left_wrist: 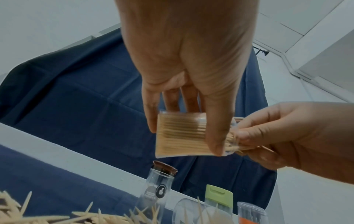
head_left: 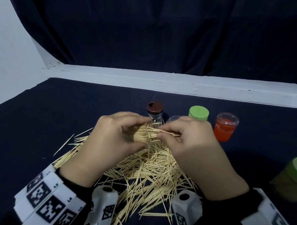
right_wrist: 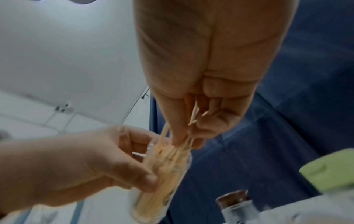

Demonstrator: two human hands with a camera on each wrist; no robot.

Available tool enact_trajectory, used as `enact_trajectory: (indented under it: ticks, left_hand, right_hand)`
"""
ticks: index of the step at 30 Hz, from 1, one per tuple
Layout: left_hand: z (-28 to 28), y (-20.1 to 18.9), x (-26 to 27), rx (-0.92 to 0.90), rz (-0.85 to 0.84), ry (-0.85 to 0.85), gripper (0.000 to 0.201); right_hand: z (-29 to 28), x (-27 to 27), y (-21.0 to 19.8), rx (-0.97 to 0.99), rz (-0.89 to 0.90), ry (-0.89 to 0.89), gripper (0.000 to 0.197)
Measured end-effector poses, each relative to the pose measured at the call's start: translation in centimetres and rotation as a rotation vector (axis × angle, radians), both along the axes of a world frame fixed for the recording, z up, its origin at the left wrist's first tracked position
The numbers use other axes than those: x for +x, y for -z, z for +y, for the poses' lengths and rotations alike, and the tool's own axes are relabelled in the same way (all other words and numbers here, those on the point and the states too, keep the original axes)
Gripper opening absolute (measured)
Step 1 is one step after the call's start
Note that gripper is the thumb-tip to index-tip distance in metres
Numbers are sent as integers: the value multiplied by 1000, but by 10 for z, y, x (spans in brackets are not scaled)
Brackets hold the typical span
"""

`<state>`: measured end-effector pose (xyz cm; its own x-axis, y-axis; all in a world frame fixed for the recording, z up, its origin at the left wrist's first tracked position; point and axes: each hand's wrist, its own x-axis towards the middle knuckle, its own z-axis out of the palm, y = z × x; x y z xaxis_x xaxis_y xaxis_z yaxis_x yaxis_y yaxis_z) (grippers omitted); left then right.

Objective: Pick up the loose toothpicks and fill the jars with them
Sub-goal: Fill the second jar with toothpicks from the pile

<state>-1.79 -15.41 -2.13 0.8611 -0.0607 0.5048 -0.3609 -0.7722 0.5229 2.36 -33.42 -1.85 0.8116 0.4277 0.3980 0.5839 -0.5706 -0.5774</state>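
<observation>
My left hand (head_left: 118, 133) grips a clear jar (left_wrist: 180, 134) packed with toothpicks, held on its side above the pile; the same jar (right_wrist: 162, 174) shows in the right wrist view. My right hand (head_left: 183, 137) pinches a small bunch of toothpicks (right_wrist: 184, 141) whose ends sit in the jar's mouth. A big heap of loose toothpicks (head_left: 149, 170) lies on the dark cloth under both hands. Behind stand a brown-lidded clear jar (head_left: 154, 111), a green-lidded jar (head_left: 198, 113) and an open clear jar with orange contents (head_left: 224, 128).
Another green-lidded jar (head_left: 294, 177) lies at the right edge. A clear lid or cup (head_left: 172, 118) peeks out behind my right hand. A white ledge (head_left: 163, 83) borders the far side of the dark-clothed table (head_left: 38, 122).
</observation>
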Motion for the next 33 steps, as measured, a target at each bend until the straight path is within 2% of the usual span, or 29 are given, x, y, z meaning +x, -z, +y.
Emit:
enact_trajectory:
  ticks: [4,8,10,12,14,18,22,23,27,33]
  left_hand:
    - [-3,-1,-1,45,-4,11,60]
    - [-2,-7,-4,-32,10,10,63]
    - [-1,-8,-5,-47,8,1,62]
    - [-1,-9,-4,-46,9,0,62]
    - [-2,-9,-4,-24,8,3,61]
    - [-3,-11,-4,-20,13,7,60]
    - [-3,-12,-5,-8,19,14,60]
    - [-3,-11,-4,-1,13,8,60]
    - [-6,-10,-3,-37,2,-37,61]
    - [-4,-8,-3,-172,28,-59,59]
  right_hand:
    - [6,-4,0,-13,-9,-66,16]
    - [-2,0,-6,106,109,-149,21]
    - [-7,1,-7,212,117,-137,22]
    - [-9,1,-7,288,61,-98,15]
    - [-7,1,-6,270,-34,-81,7]
    - [-1,-1,0,238,-142,-111,9]
    - [-1,1,0,312,84,-80,4]
    - [-2,1,0,341,103,-64,5]
    - [2,-2,1,371,-15,-50,5]
    - [-5,1,-2,565,194,-90,14]
